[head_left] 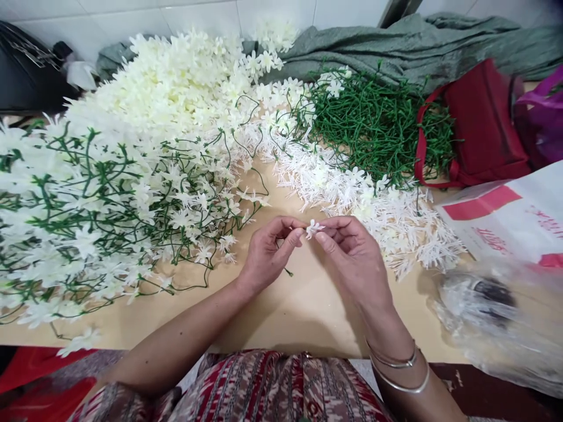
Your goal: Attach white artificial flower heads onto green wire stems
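Observation:
My left hand and my right hand meet above the tan table, fingertips pinched together. Between them sits a small white plastic flower, held mainly by my right thumb and forefinger. My left fingers pinch a thin green stem whose lower end pokes out below the hand. A heap of loose white flower heads lies just right of my hands. Finished sprays of white flowers on green stems fill the table's left side. A pile of bare green stems lies behind.
A red bag sits at the back right beside a purple bag. A white and red plastic bag and a clear plastic bag lie at the right. Grey-green cloth runs along the tiled wall.

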The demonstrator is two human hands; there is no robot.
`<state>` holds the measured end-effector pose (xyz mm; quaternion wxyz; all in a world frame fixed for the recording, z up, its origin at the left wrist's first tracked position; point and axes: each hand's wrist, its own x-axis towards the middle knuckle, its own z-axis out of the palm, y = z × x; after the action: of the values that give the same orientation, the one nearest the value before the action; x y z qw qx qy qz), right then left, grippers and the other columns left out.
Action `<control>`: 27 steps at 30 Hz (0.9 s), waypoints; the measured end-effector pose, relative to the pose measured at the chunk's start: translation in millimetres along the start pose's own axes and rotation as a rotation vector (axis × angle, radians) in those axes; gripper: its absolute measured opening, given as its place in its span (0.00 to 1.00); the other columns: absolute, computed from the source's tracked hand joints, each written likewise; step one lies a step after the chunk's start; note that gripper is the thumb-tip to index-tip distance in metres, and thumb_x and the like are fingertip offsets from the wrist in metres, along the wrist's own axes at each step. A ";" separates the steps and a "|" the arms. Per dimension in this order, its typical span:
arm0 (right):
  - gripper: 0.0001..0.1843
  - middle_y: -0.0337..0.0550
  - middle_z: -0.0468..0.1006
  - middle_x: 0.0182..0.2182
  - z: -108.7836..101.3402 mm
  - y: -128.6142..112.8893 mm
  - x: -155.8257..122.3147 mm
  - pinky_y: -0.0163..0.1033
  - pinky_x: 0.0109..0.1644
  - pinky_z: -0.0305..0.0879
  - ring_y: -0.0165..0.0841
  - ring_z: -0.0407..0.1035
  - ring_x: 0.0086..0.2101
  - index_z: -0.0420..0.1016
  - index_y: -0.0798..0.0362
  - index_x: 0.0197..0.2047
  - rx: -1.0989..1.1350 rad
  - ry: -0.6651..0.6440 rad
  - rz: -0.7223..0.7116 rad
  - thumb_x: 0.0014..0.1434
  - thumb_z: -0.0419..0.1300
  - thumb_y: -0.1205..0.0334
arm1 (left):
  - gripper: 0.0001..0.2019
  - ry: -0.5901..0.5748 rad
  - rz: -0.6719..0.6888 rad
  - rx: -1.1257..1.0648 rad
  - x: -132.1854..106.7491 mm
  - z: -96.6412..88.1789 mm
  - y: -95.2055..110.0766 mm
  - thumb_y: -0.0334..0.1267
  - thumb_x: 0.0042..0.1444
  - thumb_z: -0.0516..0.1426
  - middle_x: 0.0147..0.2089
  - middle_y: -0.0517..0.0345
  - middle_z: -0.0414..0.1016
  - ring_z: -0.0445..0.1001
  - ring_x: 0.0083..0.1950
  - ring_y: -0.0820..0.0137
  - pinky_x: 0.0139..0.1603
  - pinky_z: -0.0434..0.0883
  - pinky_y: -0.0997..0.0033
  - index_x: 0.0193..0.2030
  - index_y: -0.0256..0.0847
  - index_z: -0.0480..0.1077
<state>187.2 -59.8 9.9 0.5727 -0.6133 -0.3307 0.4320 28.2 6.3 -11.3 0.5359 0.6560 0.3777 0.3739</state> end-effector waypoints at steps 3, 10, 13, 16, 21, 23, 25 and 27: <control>0.08 0.41 0.80 0.38 -14.1 -16.7 -0.6 0.45 0.49 0.73 0.36 0.75 0.40 0.78 0.48 0.45 -0.328 0.095 -0.213 0.64 0.68 0.55 | 0.10 0.127 0.116 0.222 -2.3 -3.2 -3.6 0.39 0.72 0.59 0.47 0.54 0.80 0.78 0.39 0.72 0.42 0.76 0.71 0.56 0.42 0.73; 0.07 0.49 0.80 0.41 -17.3 -15.3 31.0 0.49 0.47 0.70 0.40 0.72 0.36 0.80 0.51 0.43 -0.961 0.042 -0.407 0.67 0.61 0.60 | 0.13 0.136 0.394 0.644 -2.9 -14.1 5.0 0.32 0.70 0.59 0.58 0.48 0.76 0.75 0.63 0.61 0.65 0.74 0.56 0.59 0.45 0.70; 0.09 0.51 0.78 0.38 -9.3 -2.0 41.5 0.52 0.48 0.68 0.44 0.72 0.38 0.80 0.53 0.38 -1.078 0.058 -0.399 0.66 0.58 0.66 | 0.08 -0.027 0.473 0.730 -5.9 -15.7 6.6 0.39 0.72 0.59 0.53 0.49 0.77 0.78 0.54 0.62 0.55 0.75 0.61 0.54 0.43 0.71; 0.09 0.49 0.79 0.37 -11.9 2.7 41.6 0.52 0.50 0.69 0.43 0.73 0.39 0.79 0.51 0.36 -0.979 0.116 -0.449 0.66 0.58 0.66 | 0.11 -0.250 0.490 0.870 -5.5 -22.1 9.6 0.46 0.71 0.62 0.52 0.50 0.79 0.78 0.50 0.61 0.51 0.71 0.61 0.51 0.41 0.73; 0.04 0.43 0.83 0.36 -26.9 -3.7 34.7 0.45 0.47 0.70 0.37 0.74 0.37 0.79 0.49 0.37 -0.654 0.277 -0.458 0.66 0.63 0.62 | 0.08 -0.437 0.454 0.972 5.3 -41.8 18.0 0.42 0.73 0.59 0.49 0.55 0.80 0.76 0.49 0.63 0.57 0.65 0.60 0.45 0.41 0.75; 0.04 0.42 0.83 0.35 -28.3 -6.5 33.6 0.44 0.46 0.70 0.35 0.73 0.35 0.80 0.50 0.39 -0.561 0.315 -0.428 0.66 0.64 0.60 | 0.10 -0.465 0.446 0.945 9.2 -45.7 18.6 0.41 0.75 0.57 0.46 0.57 0.80 0.75 0.49 0.64 0.57 0.64 0.61 0.42 0.41 0.75; 0.05 0.43 0.84 0.37 -26.9 -8.4 33.3 0.44 0.46 0.70 0.34 0.73 0.35 0.81 0.51 0.42 -0.500 0.347 -0.429 0.66 0.65 0.59 | 0.11 -0.463 0.457 0.928 10.6 -45.0 17.2 0.41 0.76 0.55 0.46 0.57 0.81 0.76 0.48 0.65 0.57 0.64 0.62 0.42 0.41 0.75; 0.07 0.43 0.84 0.38 -25.3 -9.0 32.7 0.45 0.47 0.71 0.35 0.74 0.36 0.82 0.51 0.44 -0.477 0.361 -0.444 0.66 0.65 0.58 | 0.12 -0.441 0.486 0.919 9.5 -41.0 15.1 0.42 0.77 0.54 0.44 0.57 0.81 0.76 0.46 0.66 0.57 0.64 0.62 0.43 0.41 0.74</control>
<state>224.3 -39.8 13.2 0.5426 -0.7092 -0.4404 0.0930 -3.0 30.0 10.4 0.1600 0.9526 0.2191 0.1377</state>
